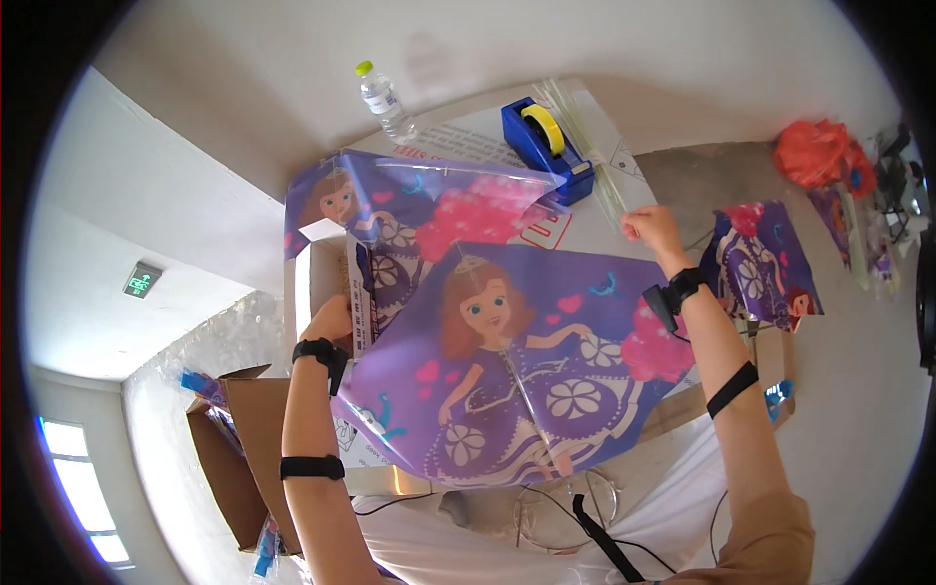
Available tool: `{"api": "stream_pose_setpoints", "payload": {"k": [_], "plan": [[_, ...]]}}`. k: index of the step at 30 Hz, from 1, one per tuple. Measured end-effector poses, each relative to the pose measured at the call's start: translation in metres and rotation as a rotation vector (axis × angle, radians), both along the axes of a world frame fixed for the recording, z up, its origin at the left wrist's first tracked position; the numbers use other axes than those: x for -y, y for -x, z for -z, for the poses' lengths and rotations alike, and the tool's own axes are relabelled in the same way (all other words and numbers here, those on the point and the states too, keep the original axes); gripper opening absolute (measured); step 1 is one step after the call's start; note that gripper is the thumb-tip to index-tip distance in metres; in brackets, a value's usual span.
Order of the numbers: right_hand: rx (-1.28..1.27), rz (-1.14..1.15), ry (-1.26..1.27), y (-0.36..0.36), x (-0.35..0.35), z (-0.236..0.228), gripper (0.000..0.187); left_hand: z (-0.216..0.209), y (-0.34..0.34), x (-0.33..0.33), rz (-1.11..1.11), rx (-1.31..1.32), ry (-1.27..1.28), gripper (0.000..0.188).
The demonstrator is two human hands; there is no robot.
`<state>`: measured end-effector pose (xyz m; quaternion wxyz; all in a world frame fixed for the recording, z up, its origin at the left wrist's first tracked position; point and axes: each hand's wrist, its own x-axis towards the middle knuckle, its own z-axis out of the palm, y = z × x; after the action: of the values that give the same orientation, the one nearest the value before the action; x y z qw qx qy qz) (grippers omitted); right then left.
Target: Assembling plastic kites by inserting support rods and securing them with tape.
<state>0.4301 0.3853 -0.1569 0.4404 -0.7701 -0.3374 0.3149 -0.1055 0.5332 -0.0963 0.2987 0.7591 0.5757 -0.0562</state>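
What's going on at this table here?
Someone is working with both hands over a purple sheet printed with a cartoon princess. The left hand is in an open white box, its fingers hidden. The right hand is curled at the near ends of some thin pale rods; whether it holds one is unclear. A second printed sheet lies farther back, near a blue tape dispenser, with a clear bottle beyond.

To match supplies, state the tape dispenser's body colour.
The tape dispenser's body is blue, clearest in head view.
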Motion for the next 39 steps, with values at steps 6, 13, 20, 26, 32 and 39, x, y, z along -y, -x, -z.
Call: {"api": "stream_pose_setpoints", "payload": {"k": [6,13,20,26,32,39], "plan": [[0.166,-0.019,0.019,-0.016,0.023,-0.008,0.022,0.025,-0.012,-0.014,-0.235,0.217,0.327,0.017],[-0.240,-0.099,0.006,0.069,0.182,-0.076,0.024,0.074,0.035,-0.050,-0.114,0.137,0.180,0.037],[-0.358,0.097,0.136,0.143,0.356,-0.081,0.020,0.070,0.012,-0.049,0.011,0.097,0.078,0.036],[-0.371,0.107,0.116,0.185,0.383,-0.087,0.020,0.015,-0.019,-0.019,0.079,-0.241,-0.071,0.027],[-0.352,0.019,0.158,0.200,0.383,-0.096,0.016,0.004,-0.030,-0.012,-0.047,-0.278,-0.174,0.023],[-0.338,-0.008,0.165,0.216,0.377,-0.103,0.016,0.048,-0.011,-0.060,0.112,-0.057,-0.568,0.020]]}}
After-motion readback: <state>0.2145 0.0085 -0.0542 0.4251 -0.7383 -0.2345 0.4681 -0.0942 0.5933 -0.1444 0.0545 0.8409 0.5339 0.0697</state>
